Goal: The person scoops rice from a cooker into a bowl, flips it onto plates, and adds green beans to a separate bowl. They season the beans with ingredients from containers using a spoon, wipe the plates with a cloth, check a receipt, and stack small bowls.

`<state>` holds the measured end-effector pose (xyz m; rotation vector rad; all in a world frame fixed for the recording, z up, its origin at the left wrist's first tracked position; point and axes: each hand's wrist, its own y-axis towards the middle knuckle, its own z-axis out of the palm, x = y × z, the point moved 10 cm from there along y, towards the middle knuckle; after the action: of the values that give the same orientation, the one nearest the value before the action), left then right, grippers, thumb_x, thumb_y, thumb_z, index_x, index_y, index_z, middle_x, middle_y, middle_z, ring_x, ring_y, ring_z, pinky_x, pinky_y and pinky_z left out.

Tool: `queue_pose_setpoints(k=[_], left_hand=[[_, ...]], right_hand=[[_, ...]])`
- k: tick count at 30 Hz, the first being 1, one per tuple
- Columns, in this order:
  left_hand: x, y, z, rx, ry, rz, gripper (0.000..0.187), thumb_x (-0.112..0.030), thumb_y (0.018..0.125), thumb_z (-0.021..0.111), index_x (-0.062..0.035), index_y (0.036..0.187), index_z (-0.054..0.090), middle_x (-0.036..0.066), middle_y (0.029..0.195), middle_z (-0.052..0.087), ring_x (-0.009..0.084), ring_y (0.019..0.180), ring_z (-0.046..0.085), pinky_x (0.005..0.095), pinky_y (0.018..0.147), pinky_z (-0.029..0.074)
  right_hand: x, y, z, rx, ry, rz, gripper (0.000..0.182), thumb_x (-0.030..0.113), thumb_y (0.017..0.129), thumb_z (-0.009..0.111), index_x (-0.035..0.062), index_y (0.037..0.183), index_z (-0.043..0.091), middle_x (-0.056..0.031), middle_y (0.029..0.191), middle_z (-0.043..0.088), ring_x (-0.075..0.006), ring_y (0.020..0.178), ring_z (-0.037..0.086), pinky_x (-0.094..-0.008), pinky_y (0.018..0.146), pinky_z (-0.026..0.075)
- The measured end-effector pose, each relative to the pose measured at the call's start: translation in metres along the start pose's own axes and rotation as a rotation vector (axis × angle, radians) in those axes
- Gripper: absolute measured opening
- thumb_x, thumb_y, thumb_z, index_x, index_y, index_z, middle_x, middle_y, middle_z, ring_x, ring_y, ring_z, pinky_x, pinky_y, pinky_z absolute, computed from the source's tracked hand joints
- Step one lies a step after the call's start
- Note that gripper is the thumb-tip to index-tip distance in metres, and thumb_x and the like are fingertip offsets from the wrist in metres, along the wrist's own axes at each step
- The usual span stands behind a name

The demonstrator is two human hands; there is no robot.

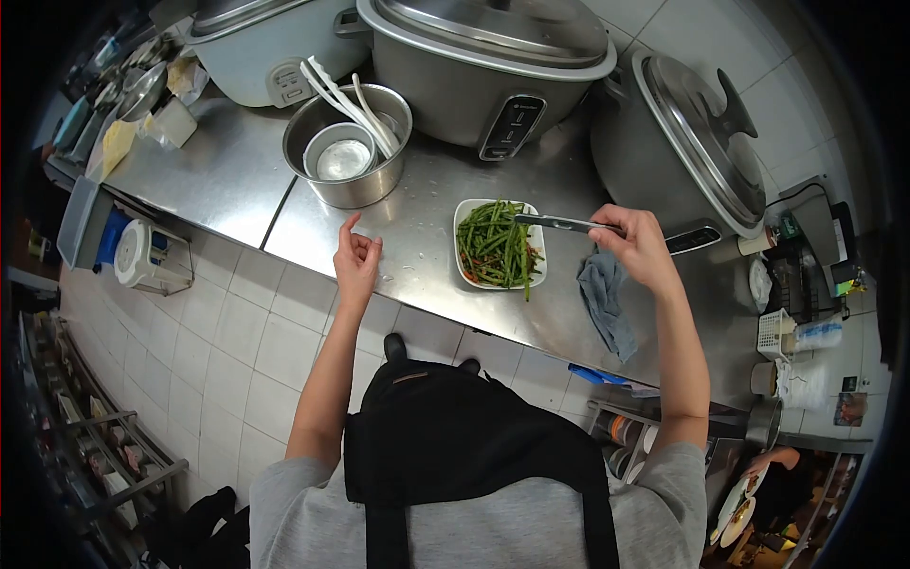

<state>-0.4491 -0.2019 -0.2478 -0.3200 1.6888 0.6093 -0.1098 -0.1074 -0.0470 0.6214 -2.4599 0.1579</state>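
Observation:
A square white bowl (461, 268) on the steel counter holds a heap of green beans (498, 242) with small orange-red bits, and a few beans hang over its front edge. In my right hand (637, 245) is a pair of narrow metal tongs (564, 224), gripped at the far end. Their tips touch the beans at the bowl's upper right. My left hand (356, 261) hovers left of the bowl near the counter's front edge, index finger raised, the others loosely curled, holding nothing. A crumpled blue-grey cloth (607, 302) lies below my right hand.
Large rice cookers (445, 95) line the back of the counter (427, 190). A steel pot (358, 192) at left holds a smaller metal container (341, 156) and white-handled utensils (341, 104). Another person's hand (761, 463) is near plates at lower right.

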Motion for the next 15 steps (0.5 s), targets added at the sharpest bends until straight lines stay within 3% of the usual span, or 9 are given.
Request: queue_pose_setpoints(k=[2,6,9,13,15], left_hand=[[-0.003,0.000,0.001,0.006,0.017,0.009,0.048,-0.005,0.080,0.059,-0.0002,0.124,0.042,0.001,0.060,0.050,0.0048,0.052,0.045,0.0185,0.049,0.037],[-0.004,0.000,0.002,0.008,0.038,-0.003,0.048,-0.005,0.080,0.059,-0.0002,0.124,0.041,0.001,0.060,0.050,0.0048,0.052,0.046,0.0185,0.049,0.037],[-0.004,0.000,0.001,-0.002,0.031,0.004,0.048,-0.005,0.080,0.058,-0.0002,0.124,0.041,0.001,0.061,0.051,0.0048,0.053,0.046,0.0186,0.049,0.037],[-0.004,0.000,-0.001,-0.002,0.015,-0.002,0.049,-0.004,0.080,0.058,-0.0005,0.125,0.041,0.001,0.061,0.050,0.0047,0.052,0.045,0.0185,0.049,0.037],[-0.005,-0.001,-0.001,-0.010,0.005,-0.007,0.049,-0.004,0.080,0.058,-0.0006,0.125,0.040,0.001,0.061,0.050,0.0046,0.052,0.045,0.0184,0.049,0.037]], right_hand=[[-0.011,0.009,0.012,0.151,-0.103,0.021,0.016,0.014,0.075,0.063,-0.0010,0.077,0.058,-0.0042,0.056,0.051,-0.0123,0.050,0.045,-0.0275,0.049,0.035],[-0.030,0.048,0.056,0.157,-0.242,-0.121,0.017,0.018,0.075,0.063,0.0014,0.079,0.061,-0.0112,0.061,0.058,-0.0229,0.059,0.058,-0.0350,0.055,0.041],[-0.020,0.063,0.075,0.189,-0.343,-0.112,0.019,0.020,0.075,0.064,0.0022,0.081,0.062,-0.0135,0.065,0.060,-0.0292,0.068,0.060,-0.0389,0.060,0.043],[0.000,0.052,0.066,0.200,-0.540,-0.100,0.021,0.022,0.075,0.064,0.0030,0.084,0.061,-0.0136,0.070,0.061,-0.0323,0.071,0.059,-0.0400,0.062,0.044],[0.030,0.030,0.047,0.048,-0.485,-0.249,0.020,0.022,0.074,0.065,0.0042,0.084,0.062,-0.0136,0.074,0.062,-0.0320,0.072,0.059,-0.0416,0.063,0.045]])
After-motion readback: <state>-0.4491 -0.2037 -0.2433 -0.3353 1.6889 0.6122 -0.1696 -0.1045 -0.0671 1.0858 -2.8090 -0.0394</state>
